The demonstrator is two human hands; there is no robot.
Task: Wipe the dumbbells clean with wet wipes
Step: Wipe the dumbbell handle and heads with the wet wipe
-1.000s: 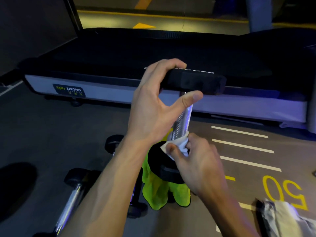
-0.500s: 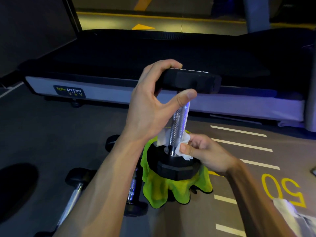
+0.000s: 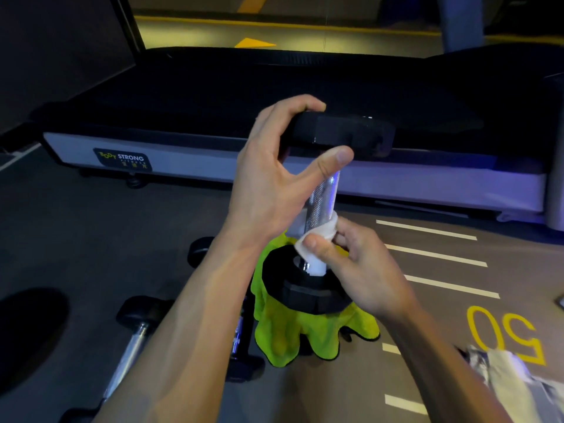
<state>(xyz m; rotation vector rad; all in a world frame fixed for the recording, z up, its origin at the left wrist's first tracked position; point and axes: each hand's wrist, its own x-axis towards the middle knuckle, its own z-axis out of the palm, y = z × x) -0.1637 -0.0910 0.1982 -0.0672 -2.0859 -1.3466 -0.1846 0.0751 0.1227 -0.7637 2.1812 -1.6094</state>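
Gym floor (image 3: 91,239) underfoot, our left hand (image 3: 268,178) clamps the upright dumbbell (image 3: 323,203) by its top on a green cloth (image 3: 290,337); our right hand (image 3: 360,270) pinches a wet wipe (image 3: 314,239) round the bar's base. Next, we judge, slide it upward.

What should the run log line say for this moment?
left hand holds upright dumbbell by top head | right hand wraps wet wipe round handle | base on green cloth
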